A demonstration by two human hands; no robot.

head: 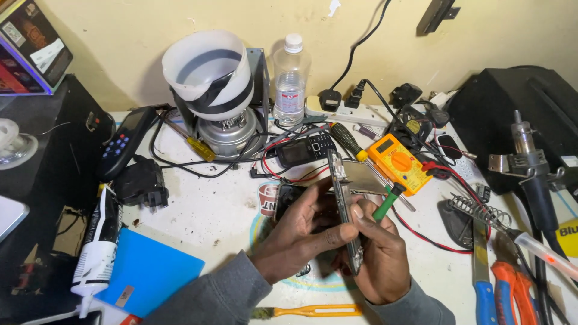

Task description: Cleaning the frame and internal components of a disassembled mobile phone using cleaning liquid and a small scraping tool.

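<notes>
Cluttered with cables, the desk (211, 210) is crowding both hands, the left hand (301, 232) closed around the opened phone (344, 204) on edge, the right hand (379, 256) pinching a green screwdriver (385, 204) that could slip and gouge the board.

Dull metal phone frame (344, 204) at frame centre, glossy green plastic screwdriver handle (386, 201) right of it, clear plastic bottle (291, 78) at top centre, orange plastic multimeter (398, 162), smooth matt blue sheet (150, 274) lower left, stained, scuffed white tabletop (205, 210)

Light is even and bright, shadows soft under the left hand (301, 232); picture sharp, edges slightly bent.
</notes>
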